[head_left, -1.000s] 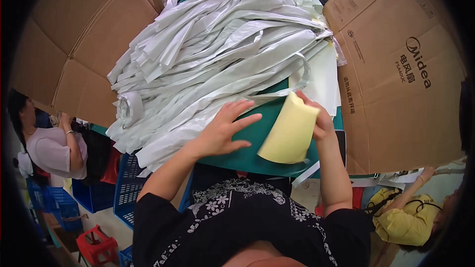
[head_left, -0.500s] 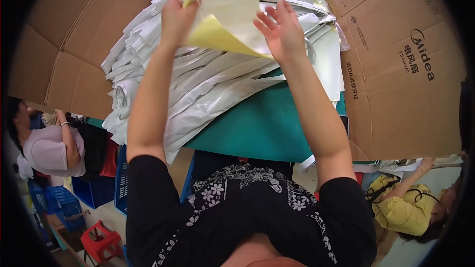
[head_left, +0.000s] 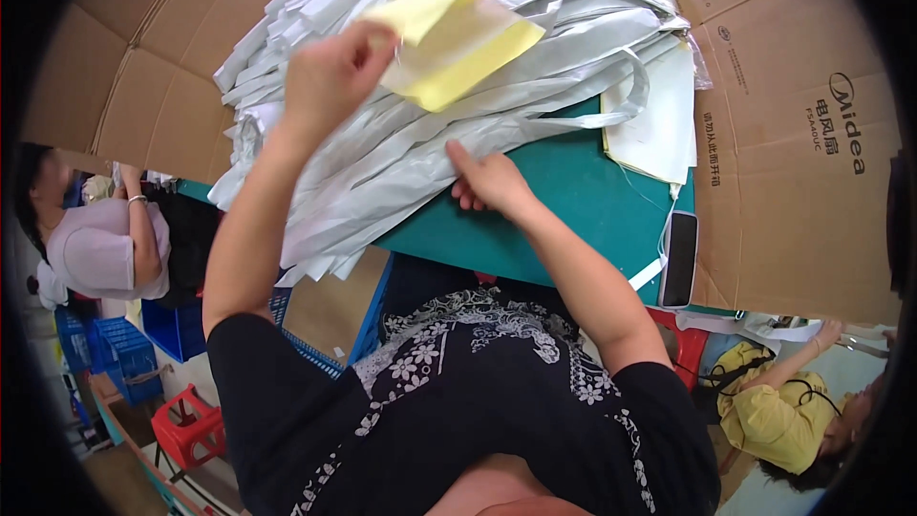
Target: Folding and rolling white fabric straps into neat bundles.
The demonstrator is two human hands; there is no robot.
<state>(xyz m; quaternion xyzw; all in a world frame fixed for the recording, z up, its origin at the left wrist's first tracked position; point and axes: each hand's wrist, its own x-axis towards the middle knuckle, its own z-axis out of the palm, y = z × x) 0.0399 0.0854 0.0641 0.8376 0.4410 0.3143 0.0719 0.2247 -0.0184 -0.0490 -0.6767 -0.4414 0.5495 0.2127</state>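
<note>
I see a thin yellow sheet (head_left: 457,78), smooth and curled, pale on its inner side, up above a big heap of white strips (head_left: 382,158). The strips are flat, shiny and creased, and some ends hang over the near edge of the table. The left hand (head_left: 339,67) is a bit blurry, but I can tell its fingers are pinched on the sheet's corner. The right hand (head_left: 489,182) is loose, thumb out and fingers bent; I can't tell if it touches the strips.

The bare green table (head_left: 564,215) gives me room between the heap and the dark phone (head_left: 679,260). Stiff brown cardboard (head_left: 774,182) walls the right side.

Half a second ago the right hand was up beside the sheet. Now it is lower, and the sheet is less spread out.
</note>
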